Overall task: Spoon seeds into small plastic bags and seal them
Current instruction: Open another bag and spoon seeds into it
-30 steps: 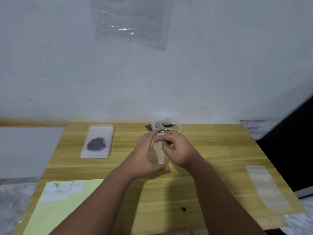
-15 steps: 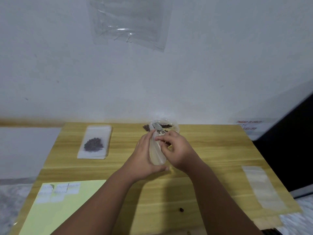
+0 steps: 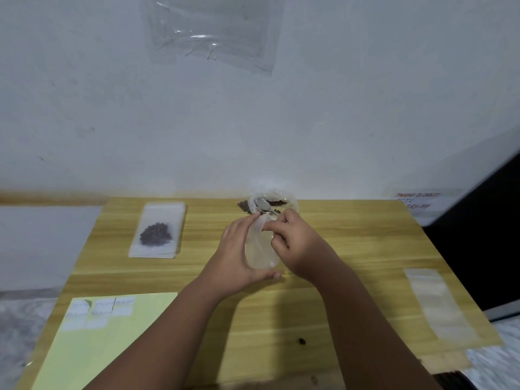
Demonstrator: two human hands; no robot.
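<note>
While the left hand (image 3: 239, 254) curls round the empty small plastic bag (image 3: 260, 249) and the right hand (image 3: 298, 249) pinches its mouth, clinging film may slip free.

Single wide-angle camera riding on the person's head, looking forward and down, facing a wall (image 3: 337, 122), hovering close over the counter (image 3: 365, 249), left hand (image 3: 236, 254) and right hand (image 3: 301, 249) sitting mid-frame.
</note>
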